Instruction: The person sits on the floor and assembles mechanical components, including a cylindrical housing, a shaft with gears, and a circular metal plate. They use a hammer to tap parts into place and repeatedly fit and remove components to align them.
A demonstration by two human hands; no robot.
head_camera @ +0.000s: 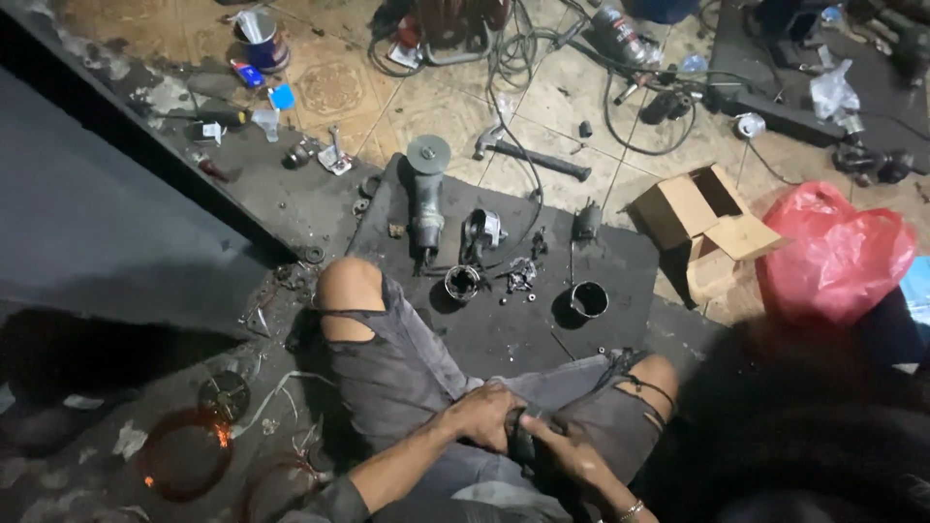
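Your left hand [481, 415] and right hand [572, 450] clamp together on a dark part [523, 436] in your lap; the angle grinder [424, 199] lies well beyond it on the black mat [504, 329].

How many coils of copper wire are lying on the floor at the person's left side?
2. One copper coil lies at lower left; a second coil is beside it, partly cut off by the bottom edge. More may be hidden in the dark areas.

Head-worn camera, looking steeply down from above the seated person.

The single view faces the floor: the person's knees and both hands sit near, at the bottom edge; the dark rubber floor mat [542, 310] lies mid-frame, and the tiled floor [426, 107] stretches far, at moderate distance.
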